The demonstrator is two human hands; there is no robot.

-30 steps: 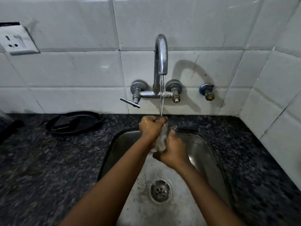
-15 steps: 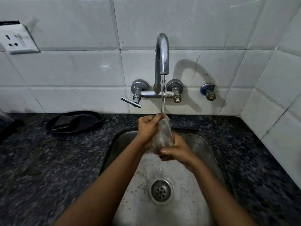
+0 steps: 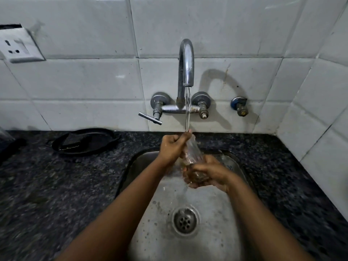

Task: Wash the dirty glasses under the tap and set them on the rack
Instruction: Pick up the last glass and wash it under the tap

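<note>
Cradling the base of a clear glass (image 3: 194, 154) from below, the right hand (image 3: 209, 173) curls its fingers round it over the steel sink (image 3: 216, 232), whose drain (image 3: 185, 220) lies nearer than the grip. The left hand (image 3: 172, 146) wraps the glass's upper end, just beyond. The glass tilts, top leaning away. Above the left hand, water (image 3: 187, 110) falls from the tap (image 3: 186, 63) onto its knuckles. Far left of the grip, a dark pan (image 3: 84, 141) sits on the counter (image 3: 56, 185).

The glass (image 3: 192, 151) has tilted upright; the right hand (image 3: 207, 174) slid to its base.
</note>
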